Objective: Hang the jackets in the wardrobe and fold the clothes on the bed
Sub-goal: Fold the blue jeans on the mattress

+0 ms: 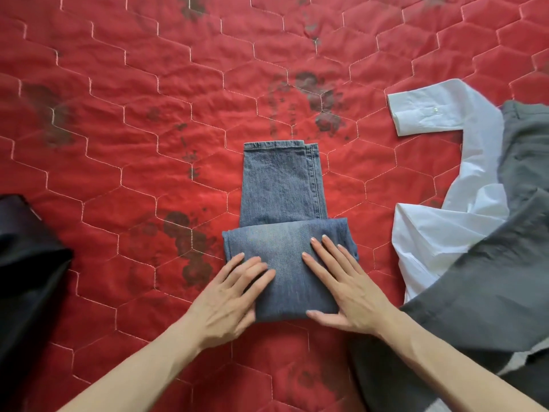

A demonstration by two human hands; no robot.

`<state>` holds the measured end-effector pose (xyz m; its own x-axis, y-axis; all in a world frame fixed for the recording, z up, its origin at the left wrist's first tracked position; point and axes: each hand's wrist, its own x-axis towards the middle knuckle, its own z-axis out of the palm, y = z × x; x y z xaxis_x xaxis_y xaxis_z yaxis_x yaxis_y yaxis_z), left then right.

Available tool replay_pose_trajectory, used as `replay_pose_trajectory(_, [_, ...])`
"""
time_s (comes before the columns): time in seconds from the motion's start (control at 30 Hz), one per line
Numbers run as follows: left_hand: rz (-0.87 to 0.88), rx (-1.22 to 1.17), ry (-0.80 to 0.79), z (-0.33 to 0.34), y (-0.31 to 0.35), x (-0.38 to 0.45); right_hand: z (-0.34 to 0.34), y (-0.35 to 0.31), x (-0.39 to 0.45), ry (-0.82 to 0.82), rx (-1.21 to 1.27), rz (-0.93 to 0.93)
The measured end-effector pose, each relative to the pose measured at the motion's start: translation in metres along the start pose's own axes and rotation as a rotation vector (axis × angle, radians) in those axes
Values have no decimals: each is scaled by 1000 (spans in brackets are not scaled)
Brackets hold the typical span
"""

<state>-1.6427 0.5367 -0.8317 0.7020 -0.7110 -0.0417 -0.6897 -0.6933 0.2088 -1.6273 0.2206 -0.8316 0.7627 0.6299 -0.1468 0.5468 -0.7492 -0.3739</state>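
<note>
A pair of blue jeans (282, 191) lies partly folded in the middle of the red quilted bed cover (133, 114). The near part is doubled over the legs, which stretch away from me. My left hand (231, 295) rests flat on the fold's left edge, fingers spread. Flat on the fold's right side lies my right hand (341, 286), its thumb at the near edge. Neither hand grips the cloth. To the right lie a white shirt (439, 224) with one cuffed sleeve stretched out and a dark grey garment (490, 278) over it.
A black garment (26, 263) lies at the left edge of the bed. The cover has dark stains in several spots and pale hexagon stitching. The grey garment reaches down to the near right corner beside my right forearm.
</note>
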Motion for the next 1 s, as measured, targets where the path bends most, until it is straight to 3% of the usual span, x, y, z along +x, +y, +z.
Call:
replay_pose_trajectory(0.17, [176, 81, -181, -13, -41, -19, -14, 25, -5, -179, -137, -158])
replay_pose_trajectory(0.3, [188, 98, -205, -10, -48, -14, -10, 26, -7, -182, -145, -191])
replay_pose_trajectory(0.47, [153, 95, -103, -10, -39, -26, -16, 25, -21, -24, 14, -249])
replay_pose_trajectory(0.63, [98, -207, 29, -36, -30, -28, -39, 13, -33, 223, 226, -125])
replay_pose_trajectory(0.77, [-80, -571, 132, -52, -18, -29, -50, 9, -34, 376, 372, 87])
replay_pose_trajectory(0.9, [-530, -847, 310, -59, -1, -5, -60, 1, -3, 480, 750, 402])
replay_pose_trajectory(1.0, [-799, -891, 551, -62, -4, 34, -62, 6, 33, 542, 824, 545])
